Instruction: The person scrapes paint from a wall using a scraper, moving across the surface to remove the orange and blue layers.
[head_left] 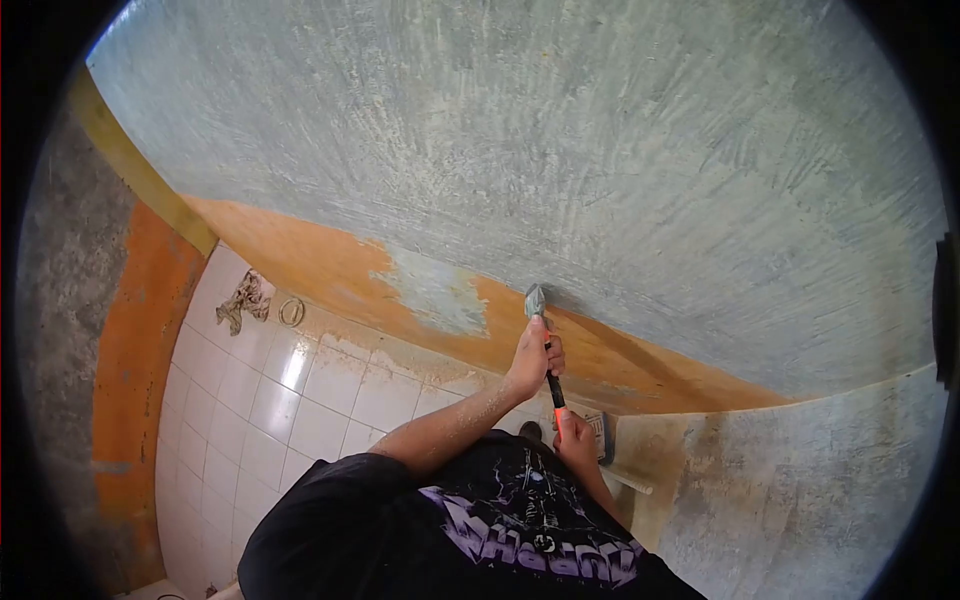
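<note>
A long-handled scraper [555, 388] with a black and orange handle is gripped in both fists. My left hand [533, 360] wraps the handle just below the grey metal head, its forearm speckled with dust. Lower down, near my body, my right hand [575, 438] closes round the orange end. The scraper's head meets the wall, or hovers very close to it, where the rough grey-blue surface [480, 160] borders the orange paint band [330, 262]. Left of the head, a ragged patch of the orange band [435, 292] shows pale grey.
White floor tiles [285, 405] lie below, with crumbs and dust along the wall's foot. A crumpled cloth [243, 303] and a roll of tape [291, 312] rest on the floor at left. Another wall [770, 480] stands at right, and an orange-and-grey wall [140, 330] at far left.
</note>
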